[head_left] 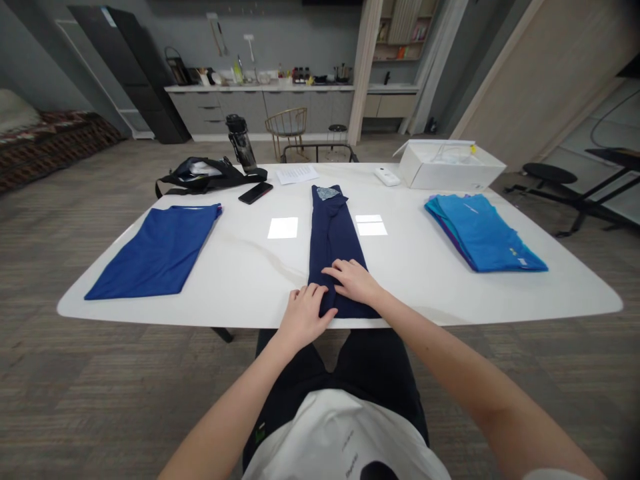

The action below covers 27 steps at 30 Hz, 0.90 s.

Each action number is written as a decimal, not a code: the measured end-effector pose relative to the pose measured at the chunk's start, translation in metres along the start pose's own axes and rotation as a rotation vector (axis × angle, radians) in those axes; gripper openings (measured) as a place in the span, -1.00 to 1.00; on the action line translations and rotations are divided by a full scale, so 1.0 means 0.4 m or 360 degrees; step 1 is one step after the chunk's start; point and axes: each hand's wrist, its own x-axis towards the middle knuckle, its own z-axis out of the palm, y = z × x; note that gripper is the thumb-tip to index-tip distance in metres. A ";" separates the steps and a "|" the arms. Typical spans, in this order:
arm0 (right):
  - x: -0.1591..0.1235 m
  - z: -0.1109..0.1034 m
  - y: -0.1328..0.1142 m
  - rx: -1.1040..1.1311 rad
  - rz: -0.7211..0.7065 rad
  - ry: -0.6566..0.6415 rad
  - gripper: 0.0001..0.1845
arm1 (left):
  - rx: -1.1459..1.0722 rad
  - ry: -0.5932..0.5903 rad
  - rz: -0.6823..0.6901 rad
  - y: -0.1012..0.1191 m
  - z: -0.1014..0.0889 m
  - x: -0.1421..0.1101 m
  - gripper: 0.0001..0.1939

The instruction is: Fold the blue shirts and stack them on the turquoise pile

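Note:
A navy garment (330,233), folded into a long narrow strip, lies on the white table in front of me. A grey patterned patch (328,193) shows at its far end, where one corner juts to the right. My left hand (306,313) rests on the garment's near left edge, fingers bent and thumb apart. Just beyond and to the right, my right hand (356,280) lies across the cloth with its fingers apart, touching the lengthwise fold. Cloth under the palms is hidden.
On the white table (250,267) lie a folded blue garment (155,250) at left and a stack of blue and teal garments (487,233) at right. Farther back are a phone (256,193), black bag (200,177), bottle (241,143), paper (297,175) and white box (450,167).

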 end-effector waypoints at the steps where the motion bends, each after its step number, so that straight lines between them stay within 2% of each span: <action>1: -0.015 0.005 -0.010 -0.0007 -0.0045 -0.0007 -0.59 | -0.0007 -0.0015 0.0018 -0.004 -0.004 -0.013 -0.58; 4: -0.050 0.019 -0.037 0.0059 -0.0059 0.0015 -0.74 | 0.0014 -0.0021 0.0061 -0.013 -0.013 -0.034 -0.55; 8: -0.075 0.012 -0.066 0.0313 0.0068 0.0197 -0.75 | 0.0090 0.0054 0.0010 -0.016 -0.006 -0.040 -0.63; 12: -0.093 -0.020 -0.080 0.0444 0.0166 0.0353 -0.76 | 0.0146 0.0218 -0.0040 -0.011 0.015 -0.038 -0.69; 15: -0.117 -0.045 -0.078 0.0418 0.0143 0.0405 -0.74 | 0.0103 0.0426 0.0107 0.000 0.027 -0.036 -0.70; 19: -0.163 -0.078 -0.065 0.0344 0.0054 0.0584 -0.76 | 0.0103 0.0707 0.0355 0.018 0.035 -0.031 -0.75; 22: -0.194 -0.087 -0.057 0.0302 0.0083 0.0598 -0.79 | 0.0240 0.0603 0.0458 0.025 0.045 -0.028 -0.71; 27: -0.223 -0.056 -0.060 0.0280 0.0147 0.0159 -0.82 | 0.0392 0.0245 0.0379 0.013 0.067 -0.037 -0.68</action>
